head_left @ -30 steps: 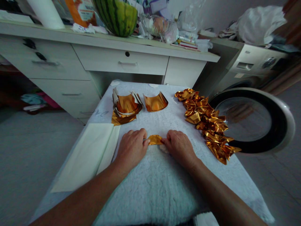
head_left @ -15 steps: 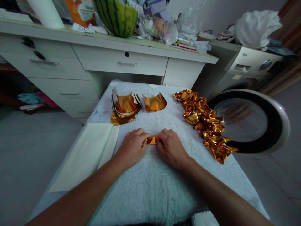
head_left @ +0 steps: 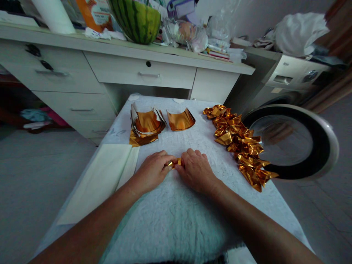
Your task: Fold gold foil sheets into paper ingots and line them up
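Note:
A small piece of gold foil paper is held between both hands over the middle of the cloth-covered table. My left hand pinches its left end, and my right hand grips its right end with curled fingers. Most of the foil is hidden by the fingers. Beyond the hands lie a stack of curved gold sheets and, beside it, one separate curved gold sheet. Crumpled, folded gold foil pieces form a long pile on the right.
Cream paper sheets lie at the table's left. Behind stands a white desk bearing a cut watermelon, bags and other items. An open washing machine door stands at the right edge of the table.
My right hand has shifted slightly left, closer to my left hand. Less of the foil between them shows, and it looks more bunched or turned.

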`<state>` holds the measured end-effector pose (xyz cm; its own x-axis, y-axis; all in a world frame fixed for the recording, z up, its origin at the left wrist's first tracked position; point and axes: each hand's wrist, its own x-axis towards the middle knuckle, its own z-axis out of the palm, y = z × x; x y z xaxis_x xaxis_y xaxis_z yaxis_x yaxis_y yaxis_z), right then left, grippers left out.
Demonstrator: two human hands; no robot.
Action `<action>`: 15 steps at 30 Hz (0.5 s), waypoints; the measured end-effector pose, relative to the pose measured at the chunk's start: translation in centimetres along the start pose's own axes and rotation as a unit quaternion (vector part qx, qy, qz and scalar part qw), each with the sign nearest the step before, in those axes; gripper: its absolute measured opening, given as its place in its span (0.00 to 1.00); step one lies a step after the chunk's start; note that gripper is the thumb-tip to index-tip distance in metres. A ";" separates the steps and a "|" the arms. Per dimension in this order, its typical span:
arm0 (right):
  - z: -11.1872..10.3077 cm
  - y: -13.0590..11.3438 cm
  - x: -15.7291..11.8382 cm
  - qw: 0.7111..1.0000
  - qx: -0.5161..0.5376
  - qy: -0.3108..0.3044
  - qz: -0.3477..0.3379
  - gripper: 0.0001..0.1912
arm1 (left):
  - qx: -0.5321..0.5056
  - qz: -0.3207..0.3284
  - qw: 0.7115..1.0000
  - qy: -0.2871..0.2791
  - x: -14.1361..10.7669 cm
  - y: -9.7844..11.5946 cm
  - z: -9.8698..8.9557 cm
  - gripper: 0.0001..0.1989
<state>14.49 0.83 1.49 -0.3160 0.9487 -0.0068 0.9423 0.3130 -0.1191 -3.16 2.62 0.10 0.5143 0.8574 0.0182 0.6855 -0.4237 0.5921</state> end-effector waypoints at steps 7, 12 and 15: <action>0.4 -0.5 0.0 1.000 0.006 0.016 0.024 0.24 | -0.012 0.011 1.000 0.002 -0.1 -0.6 0.0 0.18; 0.4 -0.5 0.0 0.999 0.008 0.020 0.030 0.20 | -0.008 0.009 1.000 0.001 -0.2 -0.3 0.0 0.18; 0.4 -0.3 -0.1 0.999 0.011 0.022 0.028 0.16 | -0.006 0.005 1.000 0.003 -0.1 -0.2 0.0 0.18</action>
<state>14.21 0.67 1.10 -0.2562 0.9662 0.0298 0.9558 0.2578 -0.1413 -3.41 2.62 0.00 0.5177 0.8551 0.0279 0.6745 -0.4279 0.6016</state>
